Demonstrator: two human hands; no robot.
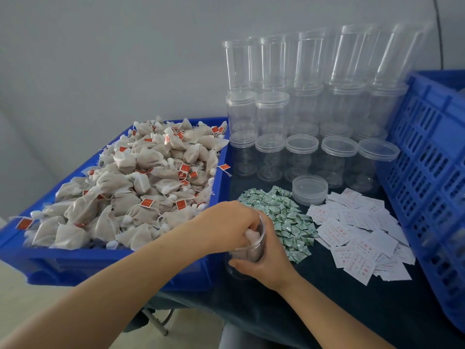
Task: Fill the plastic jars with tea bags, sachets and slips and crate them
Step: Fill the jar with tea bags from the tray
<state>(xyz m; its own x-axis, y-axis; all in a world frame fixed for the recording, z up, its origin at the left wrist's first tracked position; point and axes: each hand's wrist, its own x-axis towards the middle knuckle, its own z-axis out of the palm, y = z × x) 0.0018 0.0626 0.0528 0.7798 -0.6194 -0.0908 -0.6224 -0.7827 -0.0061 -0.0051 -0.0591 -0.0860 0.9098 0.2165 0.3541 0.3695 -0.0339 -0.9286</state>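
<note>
A clear plastic jar [253,250] stands open on the dark table near the front, with tea bags inside. My right hand [266,260] grips its side from the right. My left hand [231,225] reaches over the rim, its fingers down in the jar's mouth on a tea bag. The jar's loose lid [310,188] lies behind the green sachets [284,222]. White slips [359,238] with red print lie spread to the right. A blue bin [105,263] heaped with tea bags [136,187] sits at the left.
Stacked empty clear jars [302,102], some lidded, fill the back of the table. A tall blue slatted crate [432,187] stands along the right edge. The grey wall is close behind. Dark table cloth [327,298] shows in front of the slips.
</note>
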